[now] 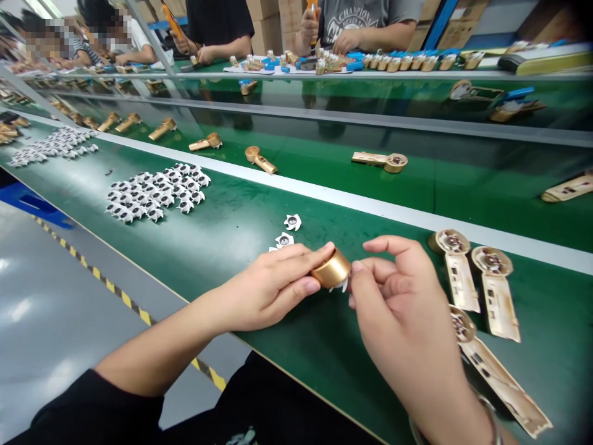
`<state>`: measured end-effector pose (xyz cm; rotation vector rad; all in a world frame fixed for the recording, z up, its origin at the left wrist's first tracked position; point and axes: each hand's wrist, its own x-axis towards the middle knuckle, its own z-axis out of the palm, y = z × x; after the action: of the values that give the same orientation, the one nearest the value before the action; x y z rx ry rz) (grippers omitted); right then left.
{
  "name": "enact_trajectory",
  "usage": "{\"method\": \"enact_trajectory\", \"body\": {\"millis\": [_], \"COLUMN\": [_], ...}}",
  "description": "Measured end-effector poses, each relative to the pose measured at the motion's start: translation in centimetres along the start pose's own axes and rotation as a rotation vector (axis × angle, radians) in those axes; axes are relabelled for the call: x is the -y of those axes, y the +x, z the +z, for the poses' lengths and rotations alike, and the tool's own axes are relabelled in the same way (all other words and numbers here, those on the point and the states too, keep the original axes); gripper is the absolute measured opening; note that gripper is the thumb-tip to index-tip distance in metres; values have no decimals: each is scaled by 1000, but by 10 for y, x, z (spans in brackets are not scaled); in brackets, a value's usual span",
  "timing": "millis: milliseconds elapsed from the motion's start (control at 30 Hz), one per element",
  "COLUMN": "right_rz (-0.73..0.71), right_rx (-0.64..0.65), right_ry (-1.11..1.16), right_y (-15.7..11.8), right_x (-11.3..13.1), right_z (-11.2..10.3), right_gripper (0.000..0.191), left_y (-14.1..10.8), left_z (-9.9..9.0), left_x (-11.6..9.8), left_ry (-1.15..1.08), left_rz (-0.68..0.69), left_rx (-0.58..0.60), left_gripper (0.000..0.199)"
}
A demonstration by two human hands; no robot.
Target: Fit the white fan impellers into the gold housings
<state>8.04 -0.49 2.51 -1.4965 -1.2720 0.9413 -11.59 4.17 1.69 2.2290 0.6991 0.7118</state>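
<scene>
My left hand (pixel 273 281) grips a gold fan housing (pixel 334 269) by its round head, fingers along the top and thumb at the near side. The housing's handle is hidden under that hand. White blade tips of a fan wheel (pixel 341 285) stick out below the round head. My right hand (pixel 393 296) is curled at the right side, its thumb and lower fingertips closed at the blade tips, with the index finger raised. Two loose white fan wheels (pixel 292 222) lie just beyond my left hand, and another is partly covered by it.
Several open gold fan housings (pixel 498 290) lie at my right. A cluster of white fan wheels (pixel 157 191) sits left on the green table (pixel 222 247). Behind a white strip (pixel 324 190), a line carries gold housings (pixel 380 162). Co-workers (pixel 361 31) sit across, behind a shelf.
</scene>
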Motion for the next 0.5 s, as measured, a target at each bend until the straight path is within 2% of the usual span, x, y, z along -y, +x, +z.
{"method": "enact_trajectory", "body": {"millis": [100, 200, 233, 333, 400, 500], "right_rz": [46, 149, 147, 0, -110, -178], "right_rx": [2, 89, 121, 226, 280, 300], "right_ry": [168, 446, 427, 38, -184, -312], "right_y": [4, 10, 12, 14, 14, 15], "right_x": [0, -10, -16, -35, -42, -38], "right_z": [1, 6, 9, 25, 37, 55], "right_gripper": [24, 31, 32, 24, 17, 18], "left_y": [4, 18, 27, 67, 101, 144], "left_z": [-2, -15, -22, -46, -60, -71], "left_x": [6, 20, 27, 58, 83, 118], "left_ry": [9, 101, 161, 433, 637, 789], "left_rz": [21, 18, -4, -104, -182, -347], "left_rx": [-12, -26, -46, -137, -111, -55], "left_gripper": [51, 55, 55, 52, 57, 61]}}
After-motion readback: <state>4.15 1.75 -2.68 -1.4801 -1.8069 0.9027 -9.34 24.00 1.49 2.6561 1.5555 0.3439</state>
